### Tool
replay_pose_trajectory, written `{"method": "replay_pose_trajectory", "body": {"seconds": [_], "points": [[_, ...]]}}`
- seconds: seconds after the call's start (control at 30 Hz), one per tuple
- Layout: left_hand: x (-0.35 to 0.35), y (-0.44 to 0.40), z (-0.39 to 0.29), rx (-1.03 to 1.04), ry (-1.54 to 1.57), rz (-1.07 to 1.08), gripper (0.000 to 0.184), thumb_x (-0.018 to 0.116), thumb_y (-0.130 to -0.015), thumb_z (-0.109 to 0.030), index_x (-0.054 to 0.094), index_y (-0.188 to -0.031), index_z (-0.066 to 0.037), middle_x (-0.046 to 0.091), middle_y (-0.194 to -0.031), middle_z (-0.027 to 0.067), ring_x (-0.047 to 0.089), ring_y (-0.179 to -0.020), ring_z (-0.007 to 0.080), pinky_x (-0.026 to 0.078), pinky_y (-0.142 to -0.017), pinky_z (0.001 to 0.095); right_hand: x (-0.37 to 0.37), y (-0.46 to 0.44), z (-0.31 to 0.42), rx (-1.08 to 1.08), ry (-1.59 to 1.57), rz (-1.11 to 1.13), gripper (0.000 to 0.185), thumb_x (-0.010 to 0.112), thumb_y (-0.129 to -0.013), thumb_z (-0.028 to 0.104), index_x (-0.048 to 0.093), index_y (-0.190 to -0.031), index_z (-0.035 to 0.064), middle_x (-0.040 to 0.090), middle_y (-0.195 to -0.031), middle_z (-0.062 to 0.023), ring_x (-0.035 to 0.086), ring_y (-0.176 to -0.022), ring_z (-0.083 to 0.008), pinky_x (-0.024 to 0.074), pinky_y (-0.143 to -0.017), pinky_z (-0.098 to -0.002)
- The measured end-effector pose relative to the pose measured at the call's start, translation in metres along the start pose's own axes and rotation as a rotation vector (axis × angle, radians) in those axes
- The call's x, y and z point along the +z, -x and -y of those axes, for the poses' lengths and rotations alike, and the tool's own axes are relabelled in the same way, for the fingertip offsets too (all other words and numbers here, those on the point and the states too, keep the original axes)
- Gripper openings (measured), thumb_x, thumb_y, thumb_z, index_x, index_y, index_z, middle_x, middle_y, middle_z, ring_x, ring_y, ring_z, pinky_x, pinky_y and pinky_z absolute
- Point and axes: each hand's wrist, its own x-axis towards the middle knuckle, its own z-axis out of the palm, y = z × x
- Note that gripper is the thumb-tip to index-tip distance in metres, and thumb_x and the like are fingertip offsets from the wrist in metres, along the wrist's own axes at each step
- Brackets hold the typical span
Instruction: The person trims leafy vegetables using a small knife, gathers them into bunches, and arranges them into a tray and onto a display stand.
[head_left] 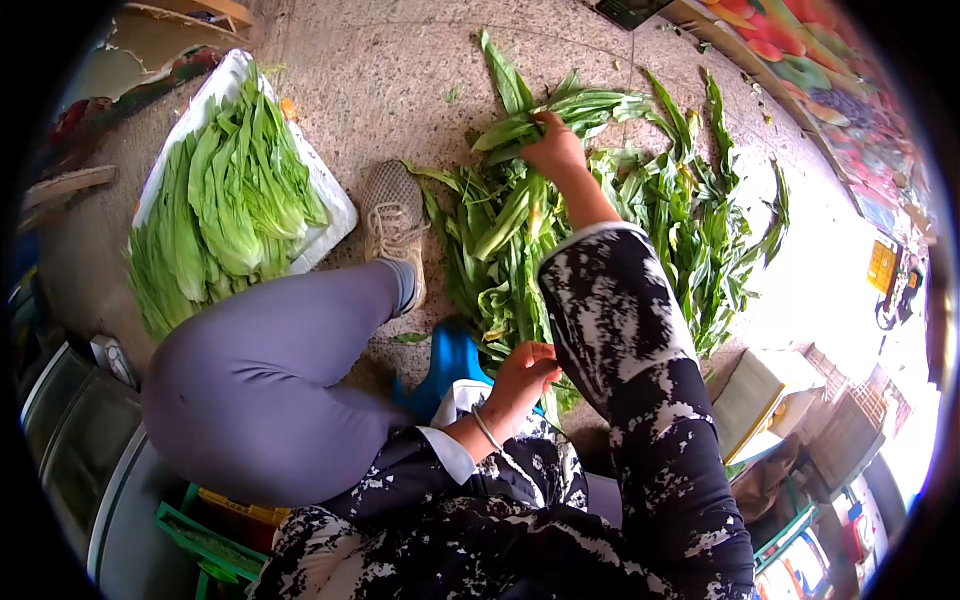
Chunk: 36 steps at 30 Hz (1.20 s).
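The right hand [556,152] is reaching over the far part of a loose pile of leaves [515,262] on the floor [340,65]. Its fingers [548,120] are bending over a bunch at the top of the pile and, as far as the view is showing, are holding it; the thumb's contact is hiding among the greens. The left hand [515,392] is hovering at the near end of the pile, close to the body and just beside a blue thing [452,365]. Its fingers are curling inward with little room between them, but whether they are pinching a stem or nothing, I cannot tell.

The step in hand is looking like a grasp of one bunch at the far side, with the right hand doing the reaching and the left waiting nearer the lap. The leaves are lying crossed and tangled, spreading from beside the shoe [395,210] toward the bright side of the floor. Any lift from here is calling for a firm but gentle hold, since long, limp leaves are likely to be bending, trailing and dragging their neighbours along. Drawing the bunch toward the left hand would be needing a clear path over the pile.

On the other side of the shoe, well apart from both hands, fuller heads of greens [250,190] are lying side by side, partly on a white bag [338,208].
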Motion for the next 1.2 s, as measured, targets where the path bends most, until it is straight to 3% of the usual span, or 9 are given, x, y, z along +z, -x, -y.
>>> {"method": "replay_pose_trajectory", "body": {"seconds": [0.13, 0.27, 0.5, 0.6, 0.7, 0.73, 1.07, 1.13, 1.2], "points": [[-0.001, 0.002, 0.0, -0.051, -0.004, 0.061, 0.015, 0.052, -0.085, -0.014, 0.052, -0.098, -0.007, 0.059, -0.084, 0.0009, 0.056, -0.077, 0.0085, 0.042, -0.067, 0.0236, -0.029, 0.041, -0.039, -0.033, -0.801, 0.035, 0.045, 0.066, -0.069, 0.005, 0.055, -0.112, 0.0082, 0.061, -0.088, -0.0064, 0.058, -0.07, -0.0142, 0.0492, -0.062, -0.0245], [0.004, 0.009, 0.0, -0.079, -0.113, 0.055, 0.02, 0.05, -0.086, -0.014, 0.052, -0.105, -0.008, 0.061, -0.094, 0.0032, 0.057, -0.083, 0.0122, 0.044, -0.07, 0.0265, -0.073, 0.124, -0.077, 0.014, -0.884, -0.09, 0.047, 0.064, -0.067, 0.004, 0.054, -0.113, 0.0055, 0.057, -0.08, -0.0053, 0.054, -0.064, -0.0147, 0.0463, -0.058, -0.0262], [0.003, 0.003, 0.015, 0.045, -0.191, -0.128, 0.013, 0.054, -0.076, -0.007, 0.057, -0.089, -0.006, 0.059, -0.076, -0.0002, 0.056, -0.07, 0.0093, 0.042, -0.065, 0.023, -0.078, 0.252, -0.154, -0.047, -1.417, -0.14, 0.054, 0.06, -0.069, -0.005, 0.048, -0.121, 0.0071, 0.06, -0.09, -0.002, 0.059, -0.07, -0.0109, 0.0503, -0.066, -0.0244], [-0.016, -0.023, 0.04, 0.311, -0.276, -0.16, 0.017, 0.056, -0.064, -0.003, 0.065, -0.077, 0.003, 0.061, -0.063, 0.0033, 0.054, -0.061, 0.0127, 0.042, -0.062, 0.0249, -0.048, 0.268, -0.225, 0.05, -1.269, 0.024, 0.055, 0.066, -0.07, -0.002, 0.05, -0.121, 0.0089, 0.06, -0.097, -0.0013, 0.057, -0.071, -0.0089, 0.0476, -0.066, -0.0242], [-0.027, -0.045, 0.052, 0.423, -0.617, -0.604, 0.049, 0.062, -0.062, -0.012, 0.055, -0.106, 0.008, 0.055, -0.102, 0.0248, 0.054, -0.094, 0.0302, 0.042, -0.083, 0.0336, -0.007, 0.273, -0.279, 0.349, -0.557, -0.281, 0.029, 0.071, -0.069, 0.008, 0.066, -0.097, 0.0063, 0.066, -0.083, -0.0026, 0.058, -0.067, -0.0087, 0.0473, -0.062, -0.0237], [-0.027, -0.039, 0.042, 0.365, -0.601, -0.489, 0.061, 0.063, -0.062, -0.014, 0.046, -0.116, 0.009, 0.043, -0.116, 0.0308, 0.044, -0.107, 0.0365, 0.038, -0.09, 0.0374, 0.004, 0.273, -0.292, 0.347, -0.593, -0.364, 0.026, 0.07, -0.069, 0.009, 0.067, -0.094, 0.0057, 0.066, -0.079, -0.0033, 0.059, -0.066, -0.0088, 0.0476, -0.062, -0.0234], [-0.01, -0.021, 0.038, 0.308, -0.523, -0.144, 0.035, 0.058, -0.073, -0.008, 0.053, -0.107, -0.003, 0.054, -0.093, 0.0035, 0.046, -0.077, 0.0087, 0.039, -0.063, 0.0229, 0.032, 0.286, -0.28, 0.31, -1.025, -0.662, 0.023, 0.058, -0.084, 0.024, 0.065, -0.086, 0.002, 0.051, -0.059, 0.0049, 0.039, -0.049, -0.0032, 0.0317, -0.045, -0.0209], [-0.001, -0.012, 0.033, 0.224, -0.522, -0.133, 0.027, 0.057, -0.074, -0.011, 0.056, -0.101, -0.009, 0.049, -0.077, -0.0052, 0.034, -0.058, 0.0023, 0.024, -0.043, 0.0192, 0.039, 0.279, -0.282, 0.475, -0.784, -0.711, 0.046, 0.063, -0.075, 0.048, 0.063, -0.078, 0.0024, 0.057, -0.063, -0.0026, 0.052, -0.057, -0.012, 0.0423, -0.057, -0.0273], [-0.001, -0.01, 0.034, 0.206, -0.531, -0.091, 0.026, 0.058, -0.074, -0.012, 0.056, -0.1, -0.01, 0.048, -0.077, -0.0055, 0.035, -0.06, 0.0027, 0.025, -0.045, 0.0193, 0.013, 0.3, -0.23, 0.645, -0.599, -0.672, 0.06, 0.065, -0.065, 0.063, 0.063, -0.083, 0.006, 0.061, -0.076, -0.0098, 0.06, -0.079, -0.0214, 0.0454, -0.075, -0.0321]]}}
